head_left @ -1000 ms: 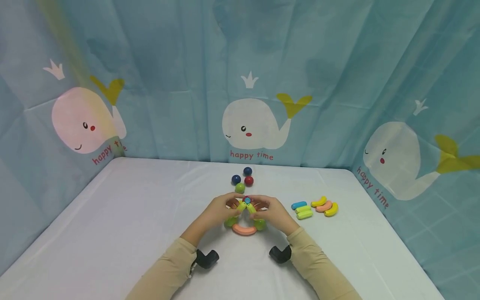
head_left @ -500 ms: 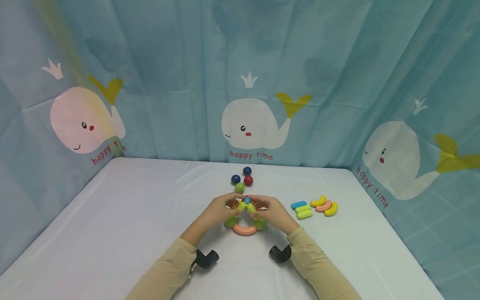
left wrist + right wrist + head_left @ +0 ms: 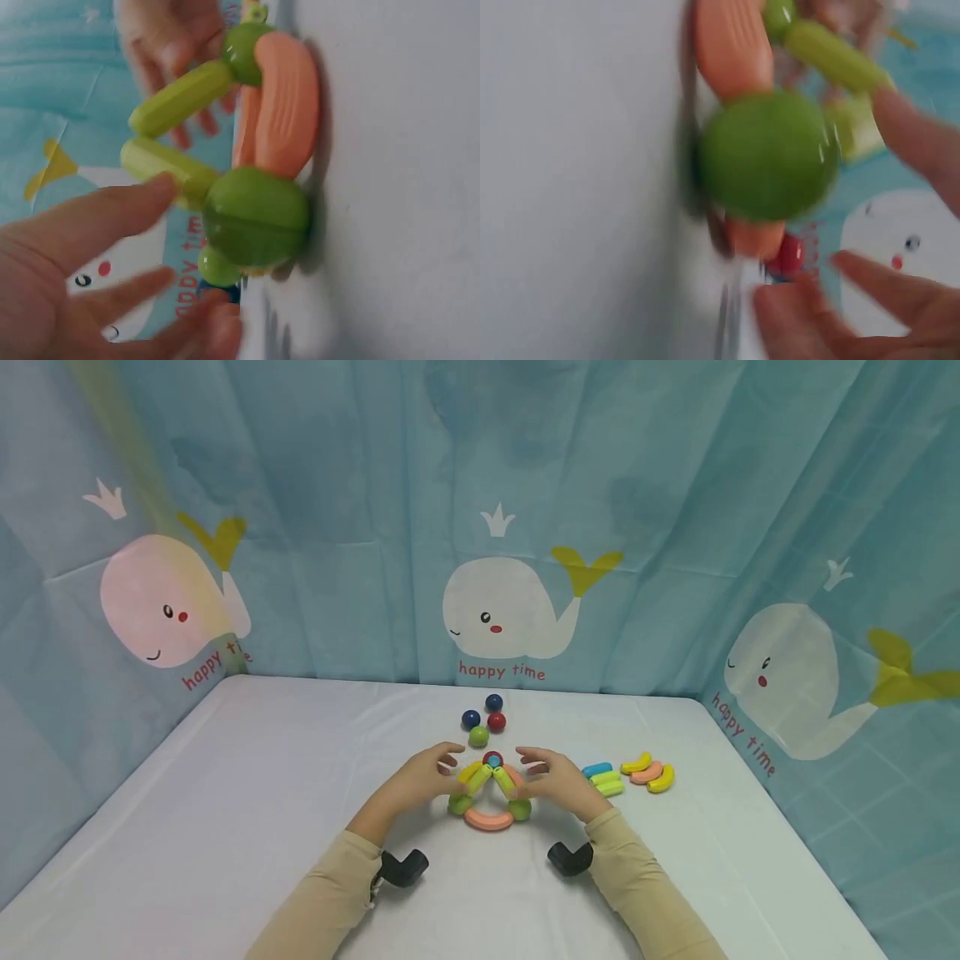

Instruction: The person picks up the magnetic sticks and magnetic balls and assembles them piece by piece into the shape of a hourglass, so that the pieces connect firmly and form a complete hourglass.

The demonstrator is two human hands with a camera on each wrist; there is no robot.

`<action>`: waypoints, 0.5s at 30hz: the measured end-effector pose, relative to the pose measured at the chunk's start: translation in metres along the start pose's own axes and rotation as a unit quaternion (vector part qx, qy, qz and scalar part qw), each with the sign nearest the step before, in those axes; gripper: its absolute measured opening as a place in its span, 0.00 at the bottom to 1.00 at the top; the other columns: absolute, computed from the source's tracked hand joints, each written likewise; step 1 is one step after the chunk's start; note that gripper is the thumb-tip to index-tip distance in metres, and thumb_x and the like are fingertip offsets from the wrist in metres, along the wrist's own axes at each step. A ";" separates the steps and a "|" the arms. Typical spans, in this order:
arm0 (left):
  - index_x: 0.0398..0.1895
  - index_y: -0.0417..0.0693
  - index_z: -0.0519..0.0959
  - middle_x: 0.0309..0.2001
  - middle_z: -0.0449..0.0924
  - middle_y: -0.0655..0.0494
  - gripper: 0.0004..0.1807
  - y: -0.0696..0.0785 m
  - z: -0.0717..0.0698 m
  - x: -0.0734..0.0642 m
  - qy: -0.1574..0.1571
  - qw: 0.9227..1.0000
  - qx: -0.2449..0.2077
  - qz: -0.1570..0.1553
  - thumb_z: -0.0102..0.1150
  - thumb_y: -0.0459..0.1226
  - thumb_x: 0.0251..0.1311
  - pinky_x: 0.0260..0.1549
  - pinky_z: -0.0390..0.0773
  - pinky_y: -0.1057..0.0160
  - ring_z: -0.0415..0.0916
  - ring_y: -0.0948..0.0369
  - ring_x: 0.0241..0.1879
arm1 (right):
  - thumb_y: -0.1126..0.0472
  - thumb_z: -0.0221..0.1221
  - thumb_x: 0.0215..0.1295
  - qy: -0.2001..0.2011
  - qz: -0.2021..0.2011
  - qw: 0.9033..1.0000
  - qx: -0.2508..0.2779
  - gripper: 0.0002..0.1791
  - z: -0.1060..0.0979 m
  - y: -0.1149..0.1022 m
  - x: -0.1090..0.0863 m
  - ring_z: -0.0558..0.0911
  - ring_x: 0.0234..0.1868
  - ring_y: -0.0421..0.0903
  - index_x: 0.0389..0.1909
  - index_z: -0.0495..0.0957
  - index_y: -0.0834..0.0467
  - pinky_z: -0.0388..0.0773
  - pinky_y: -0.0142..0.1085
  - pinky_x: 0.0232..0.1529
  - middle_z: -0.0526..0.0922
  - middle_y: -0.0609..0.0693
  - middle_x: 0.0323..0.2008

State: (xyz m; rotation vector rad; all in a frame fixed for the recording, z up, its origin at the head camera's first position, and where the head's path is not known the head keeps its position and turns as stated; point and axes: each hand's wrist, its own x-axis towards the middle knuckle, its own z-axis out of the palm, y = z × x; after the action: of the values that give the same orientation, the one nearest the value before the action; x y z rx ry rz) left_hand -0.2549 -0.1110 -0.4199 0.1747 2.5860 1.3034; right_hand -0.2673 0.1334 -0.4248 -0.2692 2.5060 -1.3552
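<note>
Between the hands stands a toy frame of balls and rods. Its base has two green balls [image 3: 520,809] joined by an orange curved rod [image 3: 488,821] in front, with a yellow curved rod [image 3: 470,771] and another orange one [image 3: 513,774] running back to a red ball [image 3: 489,755]. Two yellow-green rods [image 3: 180,97] slant up from the green balls and lean together beside a blue round end [image 3: 494,762]. My left hand [image 3: 420,778] is spread at the left side, its thumb overlapping one yellow-green rod. Opposite it, my right hand [image 3: 558,785] has loose, parted fingers, thumb near the other rod.
Behind the frame lie two dark blue balls [image 3: 471,719], a red ball [image 3: 497,722] and a green ball [image 3: 478,737]. To the right are a blue rod [image 3: 597,769], yellow-green rods [image 3: 609,788] and several curved yellow and orange rods [image 3: 647,773]. A curtain hangs behind the white table [image 3: 300,752].
Both hands have let go of the frame's top and drawn apart sideways, fingers spreading. The frame stays standing in the same place, with more of its curved rods and red ball showing.
</note>
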 end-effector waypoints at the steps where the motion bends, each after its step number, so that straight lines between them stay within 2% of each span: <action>1: 0.68 0.51 0.71 0.59 0.78 0.47 0.37 -0.003 -0.003 0.001 -0.016 1.000 0.002 -0.013 0.73 0.43 0.52 0.54 0.79 0.47 0.78 0.52 0.54 | 0.56 0.76 0.48 -0.010 0.016 1.000 -0.003 0.44 -0.002 0.003 0.001 0.77 0.61 0.52 0.69 0.70 0.53 0.74 0.55 0.62 0.78 0.54 0.62; 4: 0.68 0.50 0.70 0.59 0.78 0.47 0.37 -0.010 -0.010 0.005 -0.047 0.998 -0.004 -0.038 0.72 0.44 0.53 0.51 0.80 0.51 0.81 0.54 0.47 | 0.58 0.76 0.47 -0.058 0.042 0.997 -0.004 0.47 -0.008 0.011 0.002 0.76 0.61 0.51 0.71 0.67 0.53 0.71 0.55 0.64 0.76 0.54 0.63; 6: 0.68 0.50 0.71 0.59 0.79 0.47 0.34 -0.012 -0.013 0.013 -0.034 0.999 -0.030 -0.030 0.69 0.43 0.56 0.50 0.81 0.52 0.81 0.55 0.48 | 0.60 0.76 0.47 -0.086 0.044 0.995 0.005 0.47 -0.010 0.015 0.002 0.75 0.59 0.50 0.71 0.67 0.55 0.70 0.53 0.65 0.75 0.55 0.63; 10: 0.67 0.49 0.72 0.64 0.76 0.46 0.30 -0.009 -0.019 0.040 0.018 0.998 -0.060 0.021 0.66 0.40 0.61 0.56 0.79 0.48 0.76 0.48 0.61 | 0.62 0.75 0.48 -0.101 0.033 0.994 0.011 0.46 -0.013 0.019 0.001 0.76 0.54 0.47 0.70 0.67 0.56 0.73 0.48 0.63 0.76 0.55 0.61; 13: 0.68 0.50 0.71 0.68 0.72 0.46 0.31 -0.008 -0.022 0.060 0.007 0.998 -0.048 0.029 0.66 0.39 0.61 0.62 0.75 0.46 0.70 0.46 0.66 | 0.62 0.75 0.49 -0.102 0.023 0.995 0.008 0.44 -0.013 0.019 0.001 0.77 0.54 0.46 0.70 0.68 0.57 0.75 0.46 0.61 0.78 0.54 0.58; 15: 0.68 0.52 0.71 0.69 0.71 0.47 0.31 -0.008 -0.022 0.071 -0.006 0.999 -0.039 0.020 0.66 0.40 0.60 0.63 0.74 0.46 0.69 0.47 0.67 | 0.62 0.74 0.49 -0.105 0.018 0.994 0.009 0.43 -0.013 0.018 0.001 0.77 0.54 0.46 0.69 0.69 0.57 0.75 0.47 0.62 0.79 0.54 0.57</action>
State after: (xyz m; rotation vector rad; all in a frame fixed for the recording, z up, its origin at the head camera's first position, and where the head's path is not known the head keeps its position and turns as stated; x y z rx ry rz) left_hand -0.3290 -0.1181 -0.4252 0.2213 2.5302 1.4098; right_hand -0.2732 0.1529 -0.4334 -0.3417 2.3131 -1.2649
